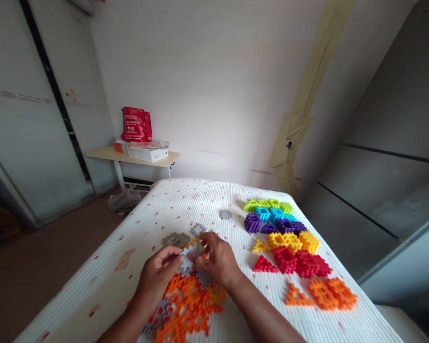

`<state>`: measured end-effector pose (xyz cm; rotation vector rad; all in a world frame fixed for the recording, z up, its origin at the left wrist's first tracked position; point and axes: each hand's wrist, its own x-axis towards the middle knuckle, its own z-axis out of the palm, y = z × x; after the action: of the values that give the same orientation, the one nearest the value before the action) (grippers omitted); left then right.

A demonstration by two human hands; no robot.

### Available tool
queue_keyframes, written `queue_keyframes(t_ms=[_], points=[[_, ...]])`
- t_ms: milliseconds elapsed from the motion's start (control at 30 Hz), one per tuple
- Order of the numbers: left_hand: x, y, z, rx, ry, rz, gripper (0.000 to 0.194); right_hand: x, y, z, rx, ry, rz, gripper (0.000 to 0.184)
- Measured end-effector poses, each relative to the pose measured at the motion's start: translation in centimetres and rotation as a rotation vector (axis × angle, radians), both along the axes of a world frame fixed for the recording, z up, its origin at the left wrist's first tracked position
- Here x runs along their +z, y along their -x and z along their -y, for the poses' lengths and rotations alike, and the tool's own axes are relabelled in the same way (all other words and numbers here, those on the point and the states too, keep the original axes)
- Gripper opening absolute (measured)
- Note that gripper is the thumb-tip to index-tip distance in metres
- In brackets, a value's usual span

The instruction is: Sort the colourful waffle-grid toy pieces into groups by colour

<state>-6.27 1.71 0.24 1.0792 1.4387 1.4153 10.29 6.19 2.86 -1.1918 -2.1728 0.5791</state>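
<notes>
Between my two hands is a light grey interlocking tile (pixel 188 257) with notched edges. My left hand (pixel 162 267) pinches its left side between thumb and fingers. At the tile's right side, the thumb and curled fingers of my right hand (pixel 218 259) close on it. Just below my hands lies a loose pile of orange notched pieces (pixel 191 297), with grey pieces (pixel 160 312) at its left. Beyond my fingers are a dark grey gear-shaped piece (pixel 176 239) and a paler grey piece (pixel 198 229). My fingers partly hide the tile and some yellow bits.
On the mattress (pixel 143 267), sorted rows stand at the right: lime (pixel 268 205), light blue (pixel 276 215), purple (pixel 284 226), yellow (pixel 291 241), red (pixel 302 262) and orange pieces (pixel 332 294). One grey square tile (pixel 225 214) lies farther back. A side table (pixel 103 153) holds a red bag (pixel 136 125) and boxes.
</notes>
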Motion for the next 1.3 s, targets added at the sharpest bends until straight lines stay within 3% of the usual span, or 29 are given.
queue_keyframes(t_ms=[100,367,467,667,800,967,1300], points=[[-0.2,0.3,-0.2,0.035,0.007,0.087,0.031,0.1,0.9,1.0,-0.030,-0.057,0.099,0.049],[-0.2,-0.1,-0.1,0.032,0.022,0.183,0.033,-0.7,2.6,2.0,-0.072,-0.116,0.123,0.043],[-0.1,-0.1,-0.1,0.039,0.019,0.188,0.036,-0.3,1.9,0.2,-0.149,-0.107,0.167,0.040],[-0.6,0.4,-0.3,0.079,-0.011,0.209,0.040,0.9,-0.6,-8.1,-0.572,0.014,0.445,0.037],[-0.9,0.7,-0.5,0.070,-0.004,0.170,0.036,0.5,-1.4,-12.2,-0.618,0.090,0.495,0.039],[-0.8,0.9,-0.4,0.082,-0.014,0.129,0.032,-0.1,-1.2,-13.9,-0.620,0.148,0.537,0.041],[-0.7,0.9,-0.4,0.077,-0.008,0.164,0.030,-1.0,-0.4,-14.4,-0.623,0.164,0.581,0.045]])
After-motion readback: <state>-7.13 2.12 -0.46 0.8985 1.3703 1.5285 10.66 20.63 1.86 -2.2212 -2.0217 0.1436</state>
